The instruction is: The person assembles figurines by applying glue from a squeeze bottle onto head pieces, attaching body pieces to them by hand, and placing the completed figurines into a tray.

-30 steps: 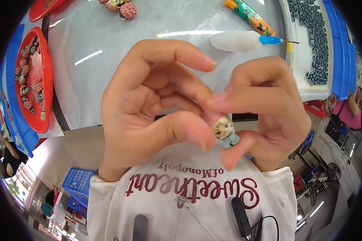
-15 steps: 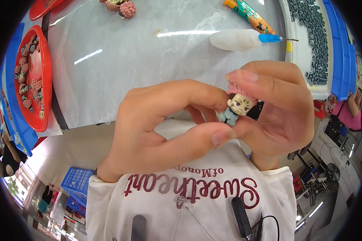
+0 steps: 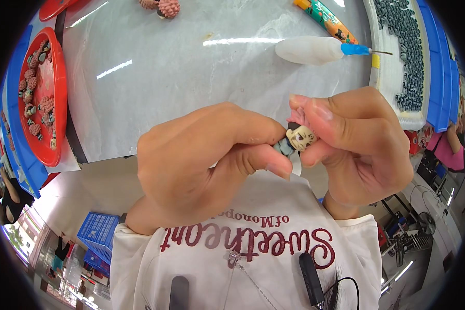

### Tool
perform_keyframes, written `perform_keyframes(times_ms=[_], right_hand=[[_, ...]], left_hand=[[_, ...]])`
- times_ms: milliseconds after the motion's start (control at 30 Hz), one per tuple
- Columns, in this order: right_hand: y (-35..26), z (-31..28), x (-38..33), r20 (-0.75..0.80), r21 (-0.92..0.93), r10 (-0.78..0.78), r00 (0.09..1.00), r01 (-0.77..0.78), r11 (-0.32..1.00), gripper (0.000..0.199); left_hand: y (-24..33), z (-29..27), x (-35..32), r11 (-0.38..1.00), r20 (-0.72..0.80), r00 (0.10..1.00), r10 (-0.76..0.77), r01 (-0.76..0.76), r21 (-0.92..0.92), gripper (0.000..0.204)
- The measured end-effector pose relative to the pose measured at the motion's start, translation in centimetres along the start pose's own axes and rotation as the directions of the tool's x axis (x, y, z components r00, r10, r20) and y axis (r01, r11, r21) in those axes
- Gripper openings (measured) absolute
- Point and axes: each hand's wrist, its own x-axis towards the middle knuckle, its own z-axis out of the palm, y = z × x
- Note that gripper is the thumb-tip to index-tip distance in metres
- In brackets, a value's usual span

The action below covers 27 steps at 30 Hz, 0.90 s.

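A tiny toy figure [image 3: 297,138] with a pale painted face, dark hair and a grey-blue body is held between both hands in front of my chest. My right hand [image 3: 357,144] pinches its head from above and behind, thumb on top. My left hand [image 3: 204,157] grips the lower body with thumb and forefinger. Most of the figure is hidden by my fingers.
A grey table top [image 3: 191,77] lies beyond the hands. A red tray [image 3: 51,150] of small pink and grey figures sits at the left. A white squeeze bottle with a blue needle tip [image 3: 315,50], an orange tube [image 3: 325,18] and a white tray of dark pieces [image 3: 403,57] lie at the right.
The hands rose and drew apart slightly. The figure went from low between my palms to up at my fingertips, its face now turned toward me.
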Motion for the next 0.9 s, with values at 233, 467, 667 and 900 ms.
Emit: perform_keyframes(times_ms=[233, 467, 667, 900], right_hand=[[-0.1, 0.3, 0.3, 0.001, 0.006, -0.002, 1.000, 0.002, 1.000, 0.025], [-1.5, 1.7, 1.0, 0.032, -0.111, -0.117, 0.993, 0.120, 0.986, 0.031], [-1.8, -1.2, 0.1, 0.065, -0.152, -0.158, 0.985, 0.166, 0.974, 0.047], [-0.6, -0.7, 0.3, -0.100, -0.162, -0.012, 0.995, -0.004, 0.987, 0.035]], left_hand=[[-0.5, -0.5, 0.2, 0.981, 0.024, 0.997, -0.075, 0.078, -0.179, 0.024], [-0.1, -1.8, 0.9, 0.722, 0.236, 0.921, -0.309, 0.389, -0.572, 0.025], [1.2, -9.3, -0.2, 0.970, -0.551, 0.831, 0.077, 0.066, 0.234, 0.025], [1.6, -17.7, -4.6, 0.466, -0.654, 0.757, 0.013, 0.574, 0.673, 0.044]])
